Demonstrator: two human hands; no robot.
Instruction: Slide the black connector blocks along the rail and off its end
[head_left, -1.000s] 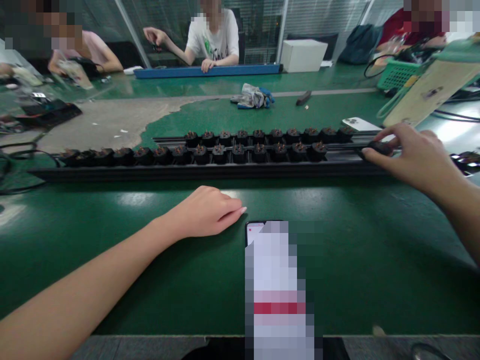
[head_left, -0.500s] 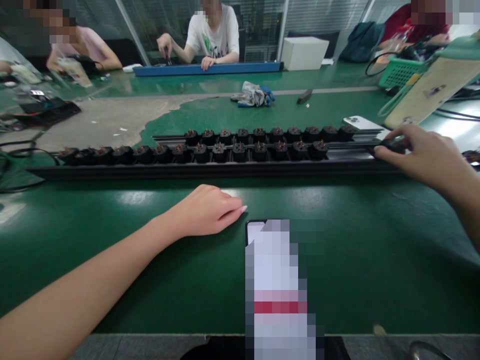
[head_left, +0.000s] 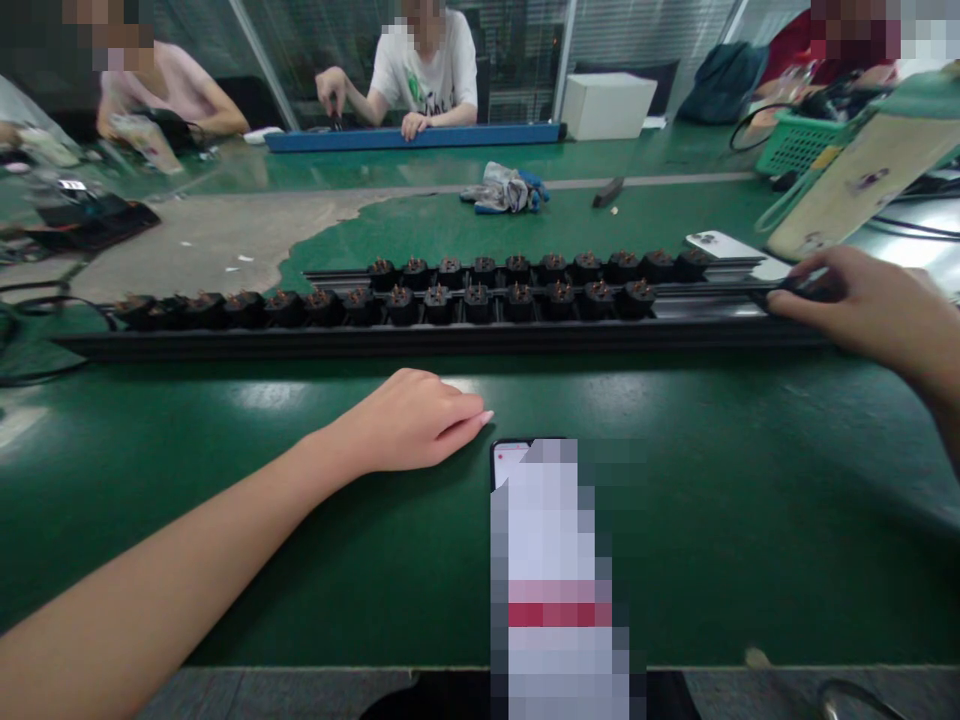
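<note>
My left hand (head_left: 416, 420) rests on the green table (head_left: 300, 480), fingers loosely curled and held together, nothing in it. Its fingertips lie just left of a phone (head_left: 559, 560) lying face up in front of me. My right hand (head_left: 862, 305) reaches to the right end of a long black rail (head_left: 450, 340) and pinches a small black plug part (head_left: 802, 290) on it. Two rows of black plug parts with copper pins (head_left: 517, 285) sit along the rail.
A white phone (head_left: 716, 245) lies behind the rail at right. Gloves (head_left: 506, 190) and a dark bar (head_left: 607, 192) lie mid-table. A green basket (head_left: 795, 145), a white box (head_left: 607, 105) and a blue rail (head_left: 416, 138) stand farther back, where other people work.
My right hand has slid to the right along the rail with the black part between its fingers. My left hand has stayed still. A person across the table lowered a hand.
</note>
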